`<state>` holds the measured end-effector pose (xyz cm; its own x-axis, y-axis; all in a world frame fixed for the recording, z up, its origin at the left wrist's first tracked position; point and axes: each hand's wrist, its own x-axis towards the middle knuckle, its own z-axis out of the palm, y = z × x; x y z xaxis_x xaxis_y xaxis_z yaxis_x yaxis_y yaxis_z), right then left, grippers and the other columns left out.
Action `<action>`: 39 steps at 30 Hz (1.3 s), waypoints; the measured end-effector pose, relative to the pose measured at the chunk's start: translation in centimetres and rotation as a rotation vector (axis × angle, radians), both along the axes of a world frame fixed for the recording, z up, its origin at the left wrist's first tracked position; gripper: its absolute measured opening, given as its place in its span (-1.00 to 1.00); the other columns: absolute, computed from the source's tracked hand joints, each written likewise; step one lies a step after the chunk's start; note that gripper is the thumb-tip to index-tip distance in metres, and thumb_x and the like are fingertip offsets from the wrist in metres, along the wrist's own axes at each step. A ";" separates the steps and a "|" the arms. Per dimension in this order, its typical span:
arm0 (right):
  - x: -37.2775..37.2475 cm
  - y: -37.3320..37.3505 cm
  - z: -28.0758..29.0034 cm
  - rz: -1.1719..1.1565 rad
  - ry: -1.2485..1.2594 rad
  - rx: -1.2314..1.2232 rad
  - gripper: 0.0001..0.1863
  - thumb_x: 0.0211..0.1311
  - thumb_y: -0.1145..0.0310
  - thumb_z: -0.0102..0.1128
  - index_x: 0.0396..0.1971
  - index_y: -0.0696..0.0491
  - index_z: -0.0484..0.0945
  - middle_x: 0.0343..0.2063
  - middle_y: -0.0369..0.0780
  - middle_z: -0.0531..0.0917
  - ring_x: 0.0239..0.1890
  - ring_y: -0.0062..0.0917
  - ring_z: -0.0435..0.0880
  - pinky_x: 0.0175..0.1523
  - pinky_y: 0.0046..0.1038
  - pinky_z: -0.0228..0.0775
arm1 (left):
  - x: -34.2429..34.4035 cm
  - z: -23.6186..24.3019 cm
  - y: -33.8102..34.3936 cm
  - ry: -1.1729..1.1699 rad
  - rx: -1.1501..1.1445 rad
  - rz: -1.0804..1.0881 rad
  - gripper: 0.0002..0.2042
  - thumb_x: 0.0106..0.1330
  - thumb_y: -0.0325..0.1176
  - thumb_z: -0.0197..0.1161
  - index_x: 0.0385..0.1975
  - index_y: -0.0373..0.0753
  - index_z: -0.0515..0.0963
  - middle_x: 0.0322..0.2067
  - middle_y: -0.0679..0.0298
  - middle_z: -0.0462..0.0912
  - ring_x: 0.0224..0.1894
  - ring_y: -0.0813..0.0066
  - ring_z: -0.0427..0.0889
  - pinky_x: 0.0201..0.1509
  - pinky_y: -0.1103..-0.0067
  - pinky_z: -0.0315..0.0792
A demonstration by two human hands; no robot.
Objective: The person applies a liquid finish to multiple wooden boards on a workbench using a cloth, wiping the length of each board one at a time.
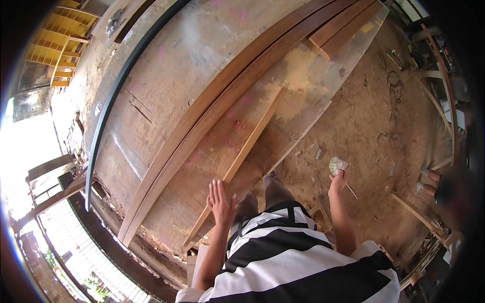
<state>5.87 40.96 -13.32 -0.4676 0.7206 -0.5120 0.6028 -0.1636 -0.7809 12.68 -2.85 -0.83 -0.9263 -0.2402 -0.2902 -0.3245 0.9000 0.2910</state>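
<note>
My left hand [221, 203] is stretched out flat, fingers together and pointing away from me, over the near part of a narrow light wooden strip [255, 134]. Whether the palm touches the strip, I cannot tell. Held out to the right above the dirt floor, my right hand [337, 183] pinches a small crumpled clear plastic bag [337, 164] with something pale greenish in it. The strip lies lengthwise on a large worn wooden work table [197, 38]. Beyond the strip run two long reddish-brown boards [202, 113], side by side.
Shorter brown boards [343, 30] lie at the table's far right end. A long dark bar [118, 86] runs along its far left side. The dirt floor [369, 121] on the right holds scraps and wooden pieces [417, 212]. Another person's leg [429, 183] shows at the right edge.
</note>
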 end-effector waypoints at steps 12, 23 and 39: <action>7.9 2.1 -4.0 0.031 -0.057 0.037 -0.65 0.39 0.31 -0.01 0.08 0.06 0.56 -0.02 -0.23 0.59 -0.07 -0.45 0.61 -0.27 -0.36 0.61 | -19.9 -2.4 8.6 0.176 0.147 -0.275 -0.24 0.40 -0.13 0.23 0.50 -0.29 0.06 0.41 0.03 0.29 0.40 0.08 0.29 0.38 0.14 0.15; 11.1 2.9 1.2 -0.180 -0.171 0.040 -0.61 0.40 0.29 0.00 0.12 0.14 0.55 0.01 -0.18 0.63 -0.03 -0.42 0.62 -0.19 -0.37 0.62 | -27.0 -3.7 11.4 0.197 0.204 -0.379 -0.24 0.39 -0.16 0.24 0.53 -0.15 0.04 0.40 0.07 0.30 0.36 0.01 0.32 0.33 0.07 0.25; -2.9 0.2 0.3 0.525 -0.025 0.385 -0.61 0.42 0.26 0.10 0.04 0.25 0.57 -0.17 0.00 0.69 -0.15 -0.24 0.73 -0.07 -0.29 0.57 | -14.6 -2.0 1.6 0.274 0.277 -0.325 -0.49 0.42 -0.25 0.22 0.38 0.01 0.39 0.36 0.07 0.36 0.38 -0.02 0.30 0.40 0.13 0.24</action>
<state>2.99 41.14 -12.99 -0.7990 0.5332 -0.2779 0.5449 0.4466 -0.7097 -1.89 -1.30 -2.84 -0.9915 0.1244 -0.0378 0.0810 0.8185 0.5688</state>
